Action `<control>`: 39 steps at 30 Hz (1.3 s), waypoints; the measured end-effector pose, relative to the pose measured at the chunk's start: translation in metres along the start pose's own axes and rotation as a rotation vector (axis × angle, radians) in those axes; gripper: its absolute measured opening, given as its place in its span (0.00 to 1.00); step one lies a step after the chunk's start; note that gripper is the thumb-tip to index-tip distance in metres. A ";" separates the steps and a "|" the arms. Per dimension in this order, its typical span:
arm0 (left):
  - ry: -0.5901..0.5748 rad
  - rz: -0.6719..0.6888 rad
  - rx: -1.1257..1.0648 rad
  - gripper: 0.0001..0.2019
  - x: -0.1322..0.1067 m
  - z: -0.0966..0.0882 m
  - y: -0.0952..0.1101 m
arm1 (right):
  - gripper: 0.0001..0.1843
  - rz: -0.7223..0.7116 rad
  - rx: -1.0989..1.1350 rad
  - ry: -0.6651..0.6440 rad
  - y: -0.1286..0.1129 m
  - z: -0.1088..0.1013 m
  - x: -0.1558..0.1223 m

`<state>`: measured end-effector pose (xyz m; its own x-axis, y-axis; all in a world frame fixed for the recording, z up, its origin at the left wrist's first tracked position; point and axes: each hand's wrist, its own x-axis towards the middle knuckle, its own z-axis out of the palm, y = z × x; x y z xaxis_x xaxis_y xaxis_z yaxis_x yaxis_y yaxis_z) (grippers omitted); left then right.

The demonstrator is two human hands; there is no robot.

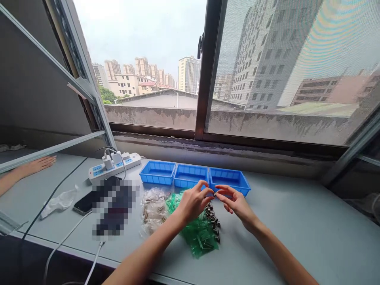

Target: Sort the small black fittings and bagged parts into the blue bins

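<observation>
My left hand (194, 202) and my right hand (234, 202) meet above the grey table, fingertips pinched together on a tiny dark part (215, 194) that is too small to name. Just below them lies a small heap of dark metal parts (213, 219) beside a green plastic bag (198, 233) of green pieces. A clear bag (153, 209) with brownish pieces lies left of the green one. Three blue trays (194, 176) stand in a row just beyond my hands.
A white power strip (114, 165) with plugs and cables sits at the back left, a dark phone (86, 203) and a crumpled clear wrapper (59, 202) near it. Another person's hand (37, 164) rests flat at the far left. A window sill runs behind the trays.
</observation>
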<state>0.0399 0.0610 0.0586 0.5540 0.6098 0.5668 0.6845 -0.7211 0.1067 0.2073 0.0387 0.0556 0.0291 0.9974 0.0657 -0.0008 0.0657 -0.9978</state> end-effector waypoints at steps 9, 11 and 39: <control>0.018 0.006 -0.019 0.09 -0.001 -0.001 -0.001 | 0.23 0.003 0.016 -0.025 -0.002 0.004 -0.001; 0.024 0.008 -0.014 0.07 0.000 -0.002 0.000 | 0.24 0.000 0.016 -0.022 -0.002 0.004 -0.001; 0.028 0.008 0.003 0.09 -0.001 0.000 -0.001 | 0.33 0.121 0.077 -0.071 -0.001 0.004 0.005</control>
<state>0.0391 0.0612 0.0577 0.5464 0.5945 0.5900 0.6812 -0.7252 0.0998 0.2034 0.0438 0.0572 -0.0470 0.9975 -0.0527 -0.0769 -0.0563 -0.9955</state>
